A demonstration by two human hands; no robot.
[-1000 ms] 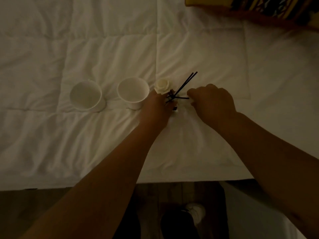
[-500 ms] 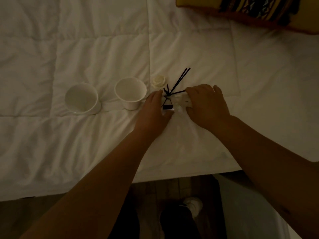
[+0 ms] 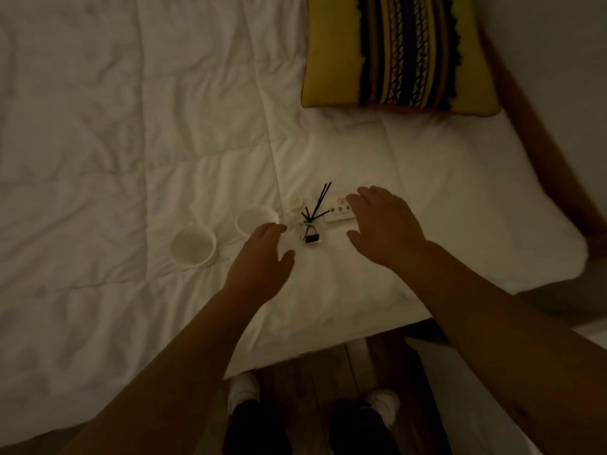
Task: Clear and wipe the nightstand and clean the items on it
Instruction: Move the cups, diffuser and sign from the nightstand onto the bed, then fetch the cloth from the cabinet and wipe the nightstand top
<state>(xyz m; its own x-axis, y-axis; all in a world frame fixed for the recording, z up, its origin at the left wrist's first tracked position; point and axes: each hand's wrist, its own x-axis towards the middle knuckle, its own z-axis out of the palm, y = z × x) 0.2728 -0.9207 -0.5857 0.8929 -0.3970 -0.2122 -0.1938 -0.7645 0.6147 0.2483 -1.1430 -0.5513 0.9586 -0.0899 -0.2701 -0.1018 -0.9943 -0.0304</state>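
both hands, left hand (image 3: 259,257) and right hand (image 3: 384,224), spread empty beside the reed diffuser (image 3: 308,233), probably fragile glass, tippy on the soft bed (image 3: 131,159); grip its base.

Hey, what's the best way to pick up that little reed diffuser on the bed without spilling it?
Probably grip the diffuser's small glass bottle by its side walls, low down, not the black reeds, which fan loosely from the neck. Come from the right, since a cup crowds the left. It stands on a soft duvet, so lift straight up.
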